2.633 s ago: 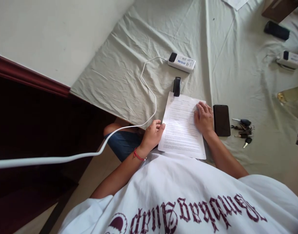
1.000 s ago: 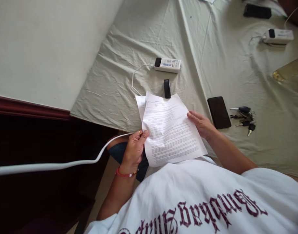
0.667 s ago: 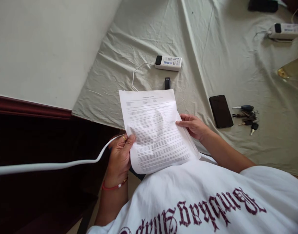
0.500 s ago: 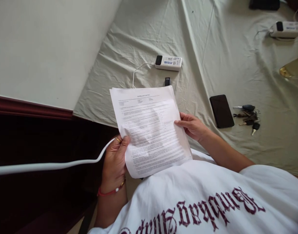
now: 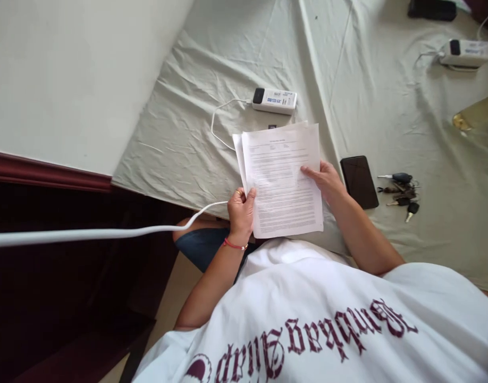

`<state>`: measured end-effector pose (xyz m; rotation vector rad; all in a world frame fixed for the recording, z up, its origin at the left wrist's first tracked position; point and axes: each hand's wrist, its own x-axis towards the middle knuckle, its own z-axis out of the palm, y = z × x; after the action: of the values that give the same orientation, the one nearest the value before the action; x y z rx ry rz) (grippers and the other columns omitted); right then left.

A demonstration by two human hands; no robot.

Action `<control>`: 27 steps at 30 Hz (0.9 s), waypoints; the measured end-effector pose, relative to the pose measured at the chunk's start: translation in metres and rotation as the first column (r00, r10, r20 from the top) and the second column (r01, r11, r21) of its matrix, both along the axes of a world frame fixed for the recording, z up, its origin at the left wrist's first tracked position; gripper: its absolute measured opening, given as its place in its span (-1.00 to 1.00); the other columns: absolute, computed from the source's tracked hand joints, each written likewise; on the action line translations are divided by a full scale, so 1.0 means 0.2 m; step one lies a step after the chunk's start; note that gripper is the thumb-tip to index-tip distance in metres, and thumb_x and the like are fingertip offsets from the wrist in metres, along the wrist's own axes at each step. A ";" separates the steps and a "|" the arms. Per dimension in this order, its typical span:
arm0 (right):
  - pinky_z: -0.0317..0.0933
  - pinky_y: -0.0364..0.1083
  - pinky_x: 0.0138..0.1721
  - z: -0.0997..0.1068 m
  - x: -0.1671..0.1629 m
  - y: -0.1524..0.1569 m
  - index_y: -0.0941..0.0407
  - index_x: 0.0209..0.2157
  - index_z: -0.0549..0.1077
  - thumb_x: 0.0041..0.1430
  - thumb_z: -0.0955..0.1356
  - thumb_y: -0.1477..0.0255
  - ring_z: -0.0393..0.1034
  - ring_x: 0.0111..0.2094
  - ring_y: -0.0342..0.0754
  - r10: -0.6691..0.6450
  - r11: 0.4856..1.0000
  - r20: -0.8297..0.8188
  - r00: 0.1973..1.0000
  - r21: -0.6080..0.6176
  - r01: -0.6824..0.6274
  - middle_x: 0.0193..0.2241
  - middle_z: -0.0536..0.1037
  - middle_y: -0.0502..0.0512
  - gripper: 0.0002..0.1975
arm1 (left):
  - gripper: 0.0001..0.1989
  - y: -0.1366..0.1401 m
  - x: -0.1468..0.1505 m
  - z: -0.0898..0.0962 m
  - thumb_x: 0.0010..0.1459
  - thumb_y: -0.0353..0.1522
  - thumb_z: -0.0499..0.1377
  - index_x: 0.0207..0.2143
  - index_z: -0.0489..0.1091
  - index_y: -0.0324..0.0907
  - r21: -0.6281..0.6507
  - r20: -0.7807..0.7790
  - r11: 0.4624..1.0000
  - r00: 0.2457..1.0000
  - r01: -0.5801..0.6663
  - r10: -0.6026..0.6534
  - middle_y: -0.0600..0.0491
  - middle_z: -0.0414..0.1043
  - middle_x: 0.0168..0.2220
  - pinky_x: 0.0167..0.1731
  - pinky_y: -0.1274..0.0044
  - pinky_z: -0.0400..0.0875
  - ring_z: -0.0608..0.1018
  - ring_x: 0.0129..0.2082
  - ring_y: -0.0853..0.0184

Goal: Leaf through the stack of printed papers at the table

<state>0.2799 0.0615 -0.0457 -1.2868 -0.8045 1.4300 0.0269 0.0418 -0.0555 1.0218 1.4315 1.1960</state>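
I hold a thin stack of printed sheets just over the near edge of a cloth-covered surface. My left hand pinches the stack's lower left edge, a red bracelet at the wrist. My right hand grips the right edge with the thumb on top of the page. A second sheet peeks out behind the top one on the left. A small black stapler is almost hidden behind the top of the stack.
A white power bank with a white cable lies beyond the sheets. A black phone and a bunch of keys lie right of my right hand. Another white device and a dark object sit far right.
The sheets lay flat under both hands; I picked them up, tilted them leftward, and now hold them squarer and further forward over the cloth, hiding most of the stapler.
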 end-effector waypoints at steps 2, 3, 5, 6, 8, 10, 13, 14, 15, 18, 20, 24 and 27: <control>0.49 0.13 -0.04 -0.03 0.02 0.00 0.04 -0.12 0.58 -0.08 0.59 0.08 0.60 -0.13 0.15 -0.043 0.999 0.036 0.998 0.026 0.042 -0.17 0.69 0.08 -0.49 | -0.63 -0.05 0.03 -0.02 0.22 -0.02 0.24 -0.35 0.38 -0.15 -0.015 -0.016 1.000 1.000 0.014 -0.014 0.11 0.50 -0.37 -0.23 0.54 0.46 0.56 -0.28 0.35; 0.49 0.12 -0.04 -0.04 0.03 0.00 0.03 -0.14 0.59 -0.07 0.59 0.09 0.60 -0.14 0.14 -0.053 0.998 0.061 0.997 0.047 0.050 -0.17 0.69 0.07 -0.51 | -0.62 -0.08 0.04 -0.02 0.27 -0.01 0.18 -0.29 0.41 -0.14 -0.033 0.003 0.999 1.000 0.029 -0.029 0.08 0.53 -0.32 -0.20 0.53 0.47 0.57 -0.24 0.33; 0.50 0.09 -0.08 -0.05 0.07 0.00 0.03 -0.16 0.61 -0.04 0.58 0.10 0.60 -0.18 0.11 -0.047 0.995 0.123 0.991 0.092 0.036 -0.19 0.69 0.04 -0.55 | -0.60 -0.15 0.03 0.00 0.34 0.00 0.09 -0.17 0.45 -0.14 -0.075 0.057 0.994 0.996 0.074 -0.070 0.00 0.58 -0.20 -0.12 0.47 0.49 0.60 -0.14 0.27; 0.50 0.08 -0.11 -0.05 0.09 0.00 0.02 -0.17 0.62 -0.03 0.58 0.10 0.60 -0.21 0.10 -0.035 0.994 0.153 0.988 0.109 0.019 -0.22 0.69 0.02 -0.57 | -0.59 -0.18 0.02 0.01 0.35 -0.01 0.07 -0.10 0.45 -0.14 -0.099 0.086 0.989 0.992 0.106 -0.097 -0.04 0.59 -0.13 -0.07 0.43 0.50 0.61 -0.09 0.25; 0.50 0.05 -0.15 -0.06 0.12 0.00 0.03 -0.17 0.62 -0.01 0.57 0.09 0.59 -0.23 0.09 -0.009 0.992 0.189 0.982 0.126 -0.015 -0.24 0.69 0.01 -0.58 | -0.57 -0.23 -0.01 0.02 0.37 -0.04 0.06 0.05 0.42 -0.14 -0.129 0.121 0.978 0.982 0.161 -0.146 -0.10 0.57 0.01 0.01 0.37 0.50 0.60 0.01 0.20; 0.50 0.04 -0.16 -0.06 0.15 0.00 0.03 -0.16 0.63 0.01 0.56 0.09 0.59 -0.22 0.08 0.000 0.991 0.185 0.983 0.130 -0.024 -0.23 0.69 0.02 -0.58 | -0.57 -0.24 -0.05 0.04 0.39 -0.07 0.06 0.11 0.39 -0.14 -0.081 0.052 0.985 0.987 0.153 -0.149 -0.15 0.53 0.10 0.10 0.32 0.45 0.56 0.13 0.17; 0.50 0.03 -0.17 -0.07 0.16 0.00 0.02 -0.14 0.63 0.02 0.56 0.10 0.58 -0.22 0.08 0.007 0.993 0.156 0.988 0.116 -0.025 -0.22 0.69 0.02 -0.59 | -0.59 -0.17 -0.12 0.07 0.41 -0.12 0.06 0.16 0.36 -0.14 0.084 -0.159 0.990 0.982 0.115 -0.100 -0.17 0.49 0.16 0.27 0.30 0.28 0.47 0.24 0.19; 0.49 0.03 -0.17 -0.07 0.16 0.00 0.02 -0.14 0.63 0.02 0.56 0.11 0.58 -0.23 0.08 0.012 0.994 0.150 0.989 0.106 -0.028 -0.23 0.69 0.02 -0.60 | -0.58 -0.14 -0.14 0.08 0.41 -0.13 0.06 0.19 0.33 -0.14 0.136 -0.205 0.986 0.976 0.096 -0.066 -0.17 0.46 0.18 0.29 0.30 0.24 0.44 0.27 0.21; 0.49 0.02 -0.18 -0.07 0.16 0.00 0.02 -0.14 0.63 0.03 0.56 0.11 0.58 -0.23 0.07 0.016 0.995 0.145 0.989 0.094 -0.030 -0.24 0.69 0.01 -0.60 | -0.57 -0.10 -0.15 0.09 0.41 -0.14 0.06 0.22 0.30 -0.13 0.178 -0.247 0.982 0.969 0.068 -0.023 -0.17 0.43 0.22 0.30 0.31 0.22 0.41 0.29 0.22; 0.49 0.03 -0.19 -0.06 0.15 0.00 0.02 -0.15 0.63 0.04 0.55 0.11 0.58 -0.24 0.08 0.021 0.998 0.129 0.991 0.053 -0.028 -0.24 0.68 0.02 -0.61 | -0.59 -0.02 -0.16 0.11 0.38 -0.14 0.11 0.16 0.36 -0.13 0.246 -0.400 0.969 0.914 0.033 0.070 -0.18 0.33 0.27 0.27 0.34 0.26 0.37 0.31 0.21; 0.49 0.04 -0.20 -0.05 0.16 -0.01 0.02 -0.16 0.63 0.03 0.55 0.09 0.58 -0.25 0.09 0.019 0.999 0.122 0.992 0.033 -0.023 -0.23 0.69 0.03 -0.60 | -0.67 0.00 -0.14 0.10 0.36 -0.13 0.12 -0.02 0.48 -0.15 0.230 -0.494 0.969 0.869 0.091 0.036 -0.17 0.39 0.19 0.23 0.33 0.31 0.43 0.23 0.19; 0.50 0.05 -0.16 -0.02 0.16 -0.01 0.01 -0.16 0.63 0.01 0.57 0.11 0.59 -0.24 0.09 0.001 1.000 0.075 0.997 0.025 -0.003 -0.20 0.69 0.03 -0.61 | -0.67 -0.03 -0.05 0.05 0.36 -0.11 0.10 -0.10 0.48 -0.15 0.145 -0.474 0.980 0.879 0.139 -0.055 -0.11 0.51 -0.07 0.09 0.32 0.41 0.55 -0.01 0.21; 0.52 0.07 -0.13 -0.01 0.16 -0.01 -0.01 -0.15 0.63 0.02 0.58 0.17 0.60 -0.25 0.08 -0.024 1.000 0.017 1.000 0.018 0.024 -0.19 0.69 0.03 -0.64 | -0.60 -0.04 0.01 0.02 0.35 -0.07 0.10 0.02 0.40 -0.16 0.104 -0.353 0.992 0.935 0.067 -0.026 -0.13 0.52 -0.03 -0.02 0.37 0.46 0.58 -0.07 0.22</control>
<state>0.3120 0.0591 -0.0477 -1.2921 -0.8094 1.3917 0.0285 0.0330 -0.0505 1.3971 1.6149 1.1082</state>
